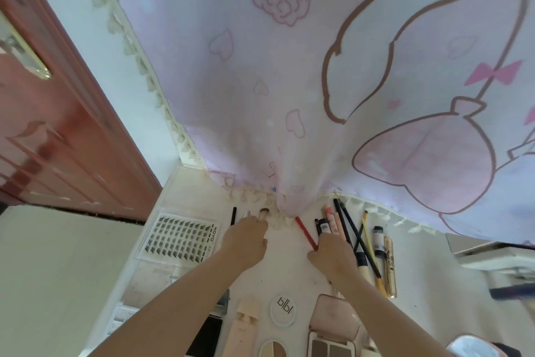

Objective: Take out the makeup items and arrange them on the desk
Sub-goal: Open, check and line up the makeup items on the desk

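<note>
Left hand [246, 236] grip pinches small brush [263, 212]; right hand [333, 254] grip pinches red pencil [305, 232] end: both look light, stiff, roll-prone; hold mid-shaft.

Two bare forearms reach forward side by side, well apart. The left hand [245, 236] is seen from the back, knuckles up, fingers curled round a slim handle. The right hand [333, 255] is also palm down, fingertips bent and pinching the end of a thin stick.
</note>
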Demonstrator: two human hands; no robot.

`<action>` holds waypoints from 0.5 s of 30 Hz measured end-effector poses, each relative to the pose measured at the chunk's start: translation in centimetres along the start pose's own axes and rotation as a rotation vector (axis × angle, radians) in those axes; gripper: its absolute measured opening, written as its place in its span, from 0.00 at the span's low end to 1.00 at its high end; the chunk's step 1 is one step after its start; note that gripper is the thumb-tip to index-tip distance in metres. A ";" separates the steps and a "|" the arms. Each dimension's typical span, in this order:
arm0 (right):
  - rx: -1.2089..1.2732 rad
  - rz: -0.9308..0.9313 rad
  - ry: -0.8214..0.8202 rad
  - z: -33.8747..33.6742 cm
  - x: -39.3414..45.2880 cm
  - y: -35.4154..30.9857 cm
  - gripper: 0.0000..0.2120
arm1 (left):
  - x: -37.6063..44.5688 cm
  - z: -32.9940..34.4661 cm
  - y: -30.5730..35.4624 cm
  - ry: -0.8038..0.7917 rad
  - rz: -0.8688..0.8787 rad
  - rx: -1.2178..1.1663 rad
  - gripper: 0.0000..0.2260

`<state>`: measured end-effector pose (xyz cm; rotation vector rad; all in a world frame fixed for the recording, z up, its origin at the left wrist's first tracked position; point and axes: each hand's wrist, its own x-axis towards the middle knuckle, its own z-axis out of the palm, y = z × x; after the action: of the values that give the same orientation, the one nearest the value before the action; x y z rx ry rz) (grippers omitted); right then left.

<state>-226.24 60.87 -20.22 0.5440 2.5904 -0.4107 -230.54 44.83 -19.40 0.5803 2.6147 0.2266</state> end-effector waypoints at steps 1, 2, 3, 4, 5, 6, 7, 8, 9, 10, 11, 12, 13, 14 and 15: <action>0.054 -0.026 0.008 -0.9 -0.3 0.2 0.09 | 0.1 -0.5 0.4 0.024 0.059 -0.006 0.18; 0.120 -0.059 0.007 -1.9 -0.7 0.4 0.09 | 0.2 -1.1 1.0 0.049 0.125 -0.005 0.19; 0.217 -0.090 0.001 -2.9 -1.2 0.8 0.07 | 0.3 -1.7 1.7 0.064 0.194 0.003 0.20; 0.329 -0.119 0.001 -3.9 -2.0 1.1 0.05 | 0.3 -2.2 2.4 0.070 0.263 0.013 0.22; 0.448 -0.140 0.018 -4.9 -2.8 1.4 0.05 | 0.3 -2.7 3.1 0.057 0.319 0.023 0.23; 0.546 -0.155 0.057 -5.9 -3.7 1.8 0.09 | 0.2 -3.1 3.9 0.041 0.362 0.023 0.22; 0.626 -0.167 0.100 -6.8 -4.4 2.2 0.11 | 0.1 -3.4 4.6 0.027 0.389 0.006 0.19; 0.700 -0.183 0.136 -7.6 -5.1 2.6 0.12 | 0.0 -3.7 5.2 0.034 0.405 -0.041 0.16; 0.773 -0.200 0.163 -8.2 -5.6 2.9 0.12 | -0.2 -4.0 5.7 0.061 0.416 -0.107 0.13; 0.841 -0.213 0.182 -8.8 -6.1 3.1 0.11 | -0.4 -4.5 6.2 0.101 0.430 -0.166 0.11; 0.888 -0.219 0.206 -9.3 -6.5 3.3 0.10 | -0.6 -5.0 6.7 0.145 0.450 -0.206 0.10; 0.907 -0.226 0.233 -9.8 -6.8 3.5 0.08 | -0.7 -5.5 7.0 0.185 0.481 -0.224 0.10; 0.901 -0.236 0.267 -10.2 -7.0 3.6 0.08 | -0.8 -6.0 7.4 0.214 0.517 -0.221 0.11; 0.870 -0.247 0.305 -10.6 -7.2 3.6 0.08 | -1.0 -6.6 7.8 0.233 0.554 -0.202 0.12; 0.820 -0.261 0.343 -10.9 -7.3 3.6 0.10 | -1.3 -7.3 8.1 0.253 0.579 -0.176 0.12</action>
<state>-222.78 65.85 -8.05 0.5628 2.7415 -1.6260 -229.93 51.12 -10.45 1.3046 2.5523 0.7429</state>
